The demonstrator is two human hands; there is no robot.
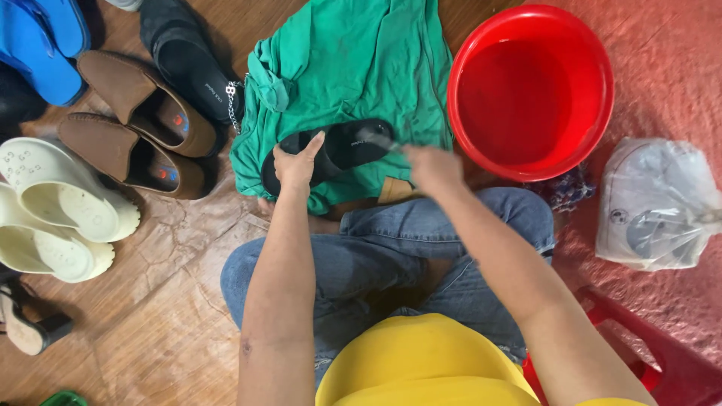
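Black sandal (342, 148) sits btwn both hands, over a green cloth (346, 68) in front of the knees. One red basin (530, 90), two brown shoes (131, 128), two cream clogs (56, 218) (left side). Left hand (297, 162) is clamped on sandal's heel end; right hand (430, 167) is blurred at toe end, grip can't tell

My clothing: yellow top (421, 361), smooth fabric, plain. Sleeves end above the elbows, well back from my fingers; a sliver of yellow sleeve shows at the right arm's lower edge. Blue denim jeans (383, 256), faded, creased, with a frayed, worn patch on the left thigh. Both forearms bare. My left hand (297, 165) and right hand (432, 167): no gloves.
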